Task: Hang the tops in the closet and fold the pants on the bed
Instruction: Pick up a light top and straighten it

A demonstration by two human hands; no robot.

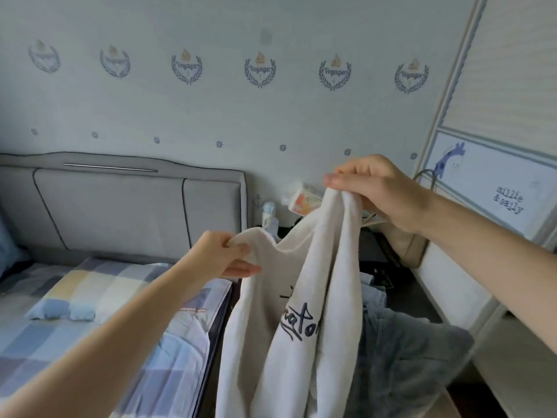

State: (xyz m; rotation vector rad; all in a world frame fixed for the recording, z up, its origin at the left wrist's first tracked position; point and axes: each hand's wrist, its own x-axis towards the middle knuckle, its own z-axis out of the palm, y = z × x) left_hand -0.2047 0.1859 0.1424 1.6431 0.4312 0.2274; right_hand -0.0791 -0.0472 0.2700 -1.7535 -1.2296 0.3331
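"Voyager" is showing on the wallpaper crests (pixel 259 69) above both hands; "millie & sally" is standing on the closet door (pixel 509 200) right of the right hand (pixel 376 191); the white top's (pixel 271 342) lettering is staying unreadable.

bed (pixel 90 342) left, closet (pixel 497 206) right, top (pixel 301 297) held up between them.

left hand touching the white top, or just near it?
Touching. The head view shows the left hand with fingers curled round a bunched edge of the white top, which hangs from that grip and from the right hand.
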